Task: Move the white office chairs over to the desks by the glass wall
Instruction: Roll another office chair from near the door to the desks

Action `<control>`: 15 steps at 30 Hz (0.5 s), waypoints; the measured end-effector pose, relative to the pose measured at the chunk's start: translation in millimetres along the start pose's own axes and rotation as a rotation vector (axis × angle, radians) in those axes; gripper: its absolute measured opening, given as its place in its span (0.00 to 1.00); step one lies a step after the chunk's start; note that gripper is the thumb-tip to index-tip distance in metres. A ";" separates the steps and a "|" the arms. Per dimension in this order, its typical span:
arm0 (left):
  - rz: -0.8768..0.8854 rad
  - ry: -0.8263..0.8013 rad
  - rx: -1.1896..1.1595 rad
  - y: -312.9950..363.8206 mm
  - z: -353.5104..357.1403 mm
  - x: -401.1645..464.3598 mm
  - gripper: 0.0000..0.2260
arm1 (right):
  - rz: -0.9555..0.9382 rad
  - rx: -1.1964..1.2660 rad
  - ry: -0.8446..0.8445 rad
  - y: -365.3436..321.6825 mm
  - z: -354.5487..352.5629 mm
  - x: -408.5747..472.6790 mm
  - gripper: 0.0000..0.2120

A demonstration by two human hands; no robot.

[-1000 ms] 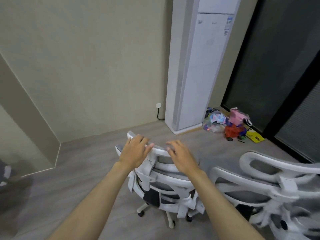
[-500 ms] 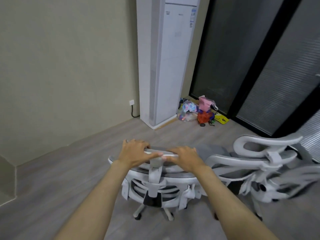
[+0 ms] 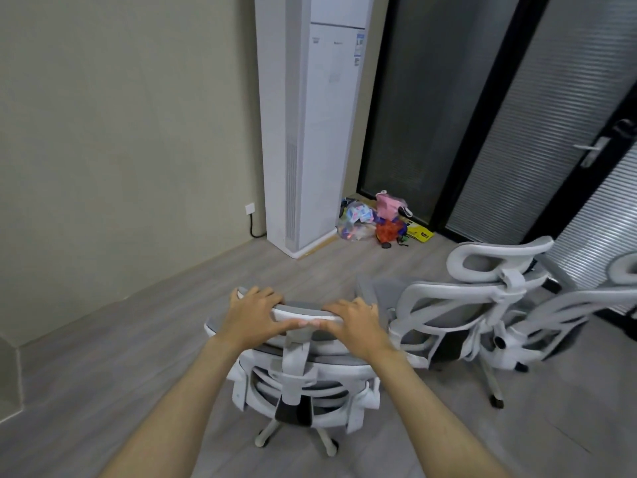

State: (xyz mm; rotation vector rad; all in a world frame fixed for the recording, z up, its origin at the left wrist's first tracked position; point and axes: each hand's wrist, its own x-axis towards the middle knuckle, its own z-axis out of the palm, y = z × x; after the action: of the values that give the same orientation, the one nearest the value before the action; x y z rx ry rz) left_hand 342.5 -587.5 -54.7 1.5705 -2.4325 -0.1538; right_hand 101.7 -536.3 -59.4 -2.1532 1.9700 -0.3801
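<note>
Two hands grasp the headrest (image 3: pixel 303 313) of a white office chair (image 3: pixel 303 384) on the grey wood-look floor (image 3: pixel 103 374): the left hand (image 3: pixel 253 317) curls over the headrest's left part, the right hand (image 3: pixel 355 326) over its right, thumbs nearly meeting at the middle. The chair stands upright on its castors, its back toward the person, in the open floor near a tall white floor-standing air conditioner (image 3: pixel 310 125). Just to its right, a second white office chair (image 3: pixel 475 305) stands close by, with part of a third (image 3: pixel 593 312) beyond it, beside dark glass panels with blinds (image 3: pixel 537 115). No desks show here.

The step in hand looks to be steering this chair away. To do it well, likely push low and evenly with both hands so the headrest does not twist, turn the base clear of the neighbouring chair's legs, and keep wide of the heap of coloured bags (image 3: pixel 375 222) by the unit.
</note>
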 end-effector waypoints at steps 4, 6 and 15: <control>-0.018 -0.037 -0.042 3.6 -8.0 -42.8 0.33 | -0.023 -0.034 0.076 -18.2 7.5 -44.6 0.43; -0.025 -0.047 -0.040 7.4 -11.7 -68.0 0.32 | -0.040 -0.032 0.102 -26.0 10.5 -67.0 0.39; -0.007 -0.055 -0.052 31.5 -23.8 -178.9 0.31 | 0.004 0.058 0.116 -61.7 13.5 -174.1 0.50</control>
State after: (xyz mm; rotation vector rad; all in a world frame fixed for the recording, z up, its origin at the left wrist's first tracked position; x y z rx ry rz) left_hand 391.1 -410.8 -50.6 1.5726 -2.4436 -0.2627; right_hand 150.3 -357.6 -62.3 -2.1359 1.9965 -0.5669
